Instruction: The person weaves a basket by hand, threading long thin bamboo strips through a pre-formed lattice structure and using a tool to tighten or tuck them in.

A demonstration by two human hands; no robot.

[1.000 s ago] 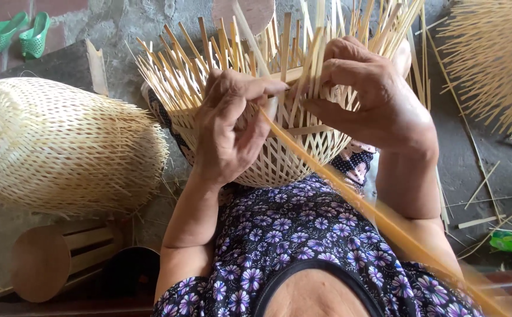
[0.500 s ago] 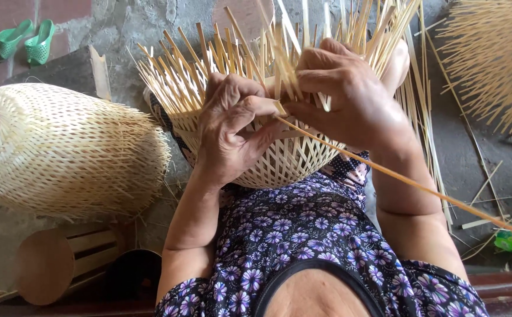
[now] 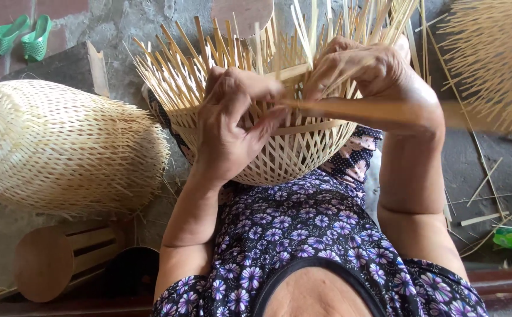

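A half-woven bamboo basket rests on my lap, its loose upright splints fanning out at the top. My left hand presses against the basket's woven wall with its fingers curled on the weave. My right hand is closed on a long flat bamboo strip, which runs blurred from the basket's rim out to the right. Both hands meet at the rim, almost touching.
A finished woven bamboo cage lies on its side to the left. A round wooden form sits at the lower left. More splayed bamboo work is at the upper right. Green sandals and loose strips lie on the ground.
The long strip has swung up from a low diagonal across my right arm to nearly level at the rim. My right hand has moved right along the rim; my left stays put.
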